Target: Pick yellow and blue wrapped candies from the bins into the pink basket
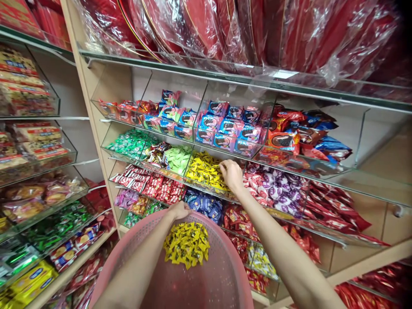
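Note:
My left hand (179,210) grips the far rim of a pink plastic basket (222,274) held in front of me. A heap of yellow wrapped candies (186,243) lies inside it. My right hand (231,174) reaches into a clear shelf bin full of the same yellow candies (202,171), fingers curled down onto the pile. Whether they hold any candy is hidden.
Clear tilted bins hold green candies (130,143), red packets (151,184), blue-pink snack packs (225,126) and purple-white sweets (277,186). Red wrapped goods (225,25) sit on the top shelf. Another shelf unit of snacks (32,141) stands at the left.

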`<state>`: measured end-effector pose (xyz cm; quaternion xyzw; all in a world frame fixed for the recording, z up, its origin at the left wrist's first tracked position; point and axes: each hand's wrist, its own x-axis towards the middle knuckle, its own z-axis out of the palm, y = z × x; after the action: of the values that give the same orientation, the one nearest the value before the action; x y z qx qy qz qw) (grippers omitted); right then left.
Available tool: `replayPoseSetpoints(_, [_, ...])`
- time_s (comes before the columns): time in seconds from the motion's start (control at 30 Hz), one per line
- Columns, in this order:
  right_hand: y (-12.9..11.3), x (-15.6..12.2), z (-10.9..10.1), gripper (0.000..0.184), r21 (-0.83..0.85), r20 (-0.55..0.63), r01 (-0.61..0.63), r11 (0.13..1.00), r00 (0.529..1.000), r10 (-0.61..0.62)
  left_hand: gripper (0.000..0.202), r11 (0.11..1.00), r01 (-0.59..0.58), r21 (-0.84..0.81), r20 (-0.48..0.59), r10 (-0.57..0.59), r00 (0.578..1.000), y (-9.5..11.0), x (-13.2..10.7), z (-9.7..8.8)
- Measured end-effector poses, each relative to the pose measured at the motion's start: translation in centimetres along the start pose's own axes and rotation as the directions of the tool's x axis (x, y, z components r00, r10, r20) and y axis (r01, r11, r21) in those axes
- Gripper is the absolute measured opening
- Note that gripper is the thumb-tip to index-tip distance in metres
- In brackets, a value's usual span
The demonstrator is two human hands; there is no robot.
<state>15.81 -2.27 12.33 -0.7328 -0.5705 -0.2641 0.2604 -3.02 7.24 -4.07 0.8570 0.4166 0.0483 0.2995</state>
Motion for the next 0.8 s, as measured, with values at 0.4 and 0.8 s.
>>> replayPoseSetpoints(0.4, [-5.4, -12.9, 0.5, 0.019, 0.515, 0.206, 0.08, 0.854, 0.955, -0.214, 0.038, 1.0, 0.024, -0.006, 0.035, -0.024, 0.999, 0.1, 0.0, 0.1])
replayPoseSetpoints(0.8, [-5.2, -15.9, 8.5, 0.023, 0.254, 0.374, 0.131, 0.958, 0.901, -0.222, 0.054, 0.998, 0.011, 0.058, 0.016, -0.012, 1.0, 0.3, -0.2, 0.2])
